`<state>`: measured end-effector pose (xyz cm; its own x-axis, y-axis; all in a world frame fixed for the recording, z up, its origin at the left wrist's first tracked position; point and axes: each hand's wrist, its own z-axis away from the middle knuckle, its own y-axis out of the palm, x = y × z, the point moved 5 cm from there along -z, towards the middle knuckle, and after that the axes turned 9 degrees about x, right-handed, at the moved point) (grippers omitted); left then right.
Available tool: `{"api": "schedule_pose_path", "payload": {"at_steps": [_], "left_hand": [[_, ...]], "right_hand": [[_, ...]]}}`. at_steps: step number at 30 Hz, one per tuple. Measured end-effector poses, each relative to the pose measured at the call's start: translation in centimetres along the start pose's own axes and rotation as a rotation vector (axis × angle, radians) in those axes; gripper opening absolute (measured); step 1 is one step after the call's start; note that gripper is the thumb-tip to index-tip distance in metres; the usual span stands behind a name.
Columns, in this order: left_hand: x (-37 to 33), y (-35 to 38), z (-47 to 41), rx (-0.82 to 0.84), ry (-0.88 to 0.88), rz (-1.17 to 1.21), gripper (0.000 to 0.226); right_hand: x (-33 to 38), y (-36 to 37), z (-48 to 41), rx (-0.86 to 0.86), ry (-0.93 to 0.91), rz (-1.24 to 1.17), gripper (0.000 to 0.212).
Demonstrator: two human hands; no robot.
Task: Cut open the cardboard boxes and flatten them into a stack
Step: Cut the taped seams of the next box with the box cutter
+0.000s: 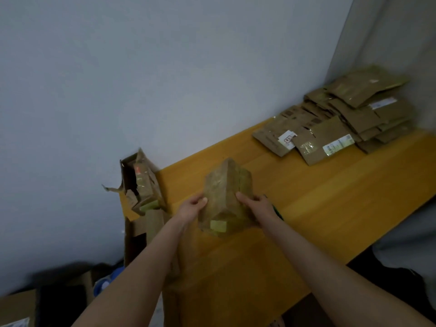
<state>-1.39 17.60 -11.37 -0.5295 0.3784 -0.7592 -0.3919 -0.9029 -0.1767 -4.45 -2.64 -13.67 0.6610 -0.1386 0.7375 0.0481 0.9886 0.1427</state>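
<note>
A small brown cardboard box (224, 197), taped and with a pale label on its near face, stands tilted on the yellow table (330, 197). My left hand (193, 206) grips its left side and my right hand (254, 204) grips its right side. At the far right of the table lies a spread stack of flattened boxes (342, 119) with white shipping labels. A dark green object (277, 210) shows just behind my right wrist; too little of it shows to tell what it is.
An opened, torn box (141, 182) stands at the table's left end against the grey wall. More cardboard boxes (141, 232) sit below it, with others on the floor at the lower left (16, 310). A grey curtain (401, 43) hangs at the right.
</note>
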Motion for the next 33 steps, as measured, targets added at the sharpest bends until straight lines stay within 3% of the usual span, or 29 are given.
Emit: {"api": "schedule_pose_path", "payload": {"at_steps": [2, 4, 7, 11, 13, 17, 21, 28, 33], "left_hand": [[-0.7, -0.2, -0.5, -0.028, 0.049, -0.182, 0.037], [-2.0, 0.2, -0.5, -0.024, 0.082, -0.212, 0.038], [-3.8, 1.6, -0.8, 0.037, 0.101, -0.293, 0.057], [-3.7, 3.8, -1.8, -0.016, 0.063, -0.903, 0.111], [-3.0, 4.3, -2.1, -0.081, 0.012, -1.073, 0.125], [-2.6, 5.1, -2.6, -0.145, 0.001, -1.165, 0.12], [-3.2, 4.8, -2.8, -0.147, 0.184, -1.437, 0.117], [-3.1, 5.1, -3.7, -0.114, 0.162, -1.374, 0.119], [-3.8, 4.7, -4.5, -0.153, 0.142, -1.339, 0.113]], "right_hand": [[0.0, 0.2, 0.4, -0.059, -0.049, 0.081, 0.07], [-0.2, 0.6, 0.7, -0.128, -0.113, 0.179, 0.055], [-0.7, 1.7, 1.1, -0.182, -0.163, 0.316, 0.052], [-1.4, 2.9, 0.5, -0.185, -0.167, 0.569, 0.029], [-2.1, 2.6, 0.0, -0.143, -0.134, 0.692, 0.022], [-2.9, -1.1, -0.7, -0.263, -0.022, 1.036, 0.039], [-4.0, -5.4, -1.7, -0.4, 0.096, 1.206, 0.056], [-6.3, -6.9, -3.3, -0.439, 0.236, 1.245, 0.033], [-5.7, -6.7, -3.7, -0.316, 0.197, 1.015, 0.028]]}}
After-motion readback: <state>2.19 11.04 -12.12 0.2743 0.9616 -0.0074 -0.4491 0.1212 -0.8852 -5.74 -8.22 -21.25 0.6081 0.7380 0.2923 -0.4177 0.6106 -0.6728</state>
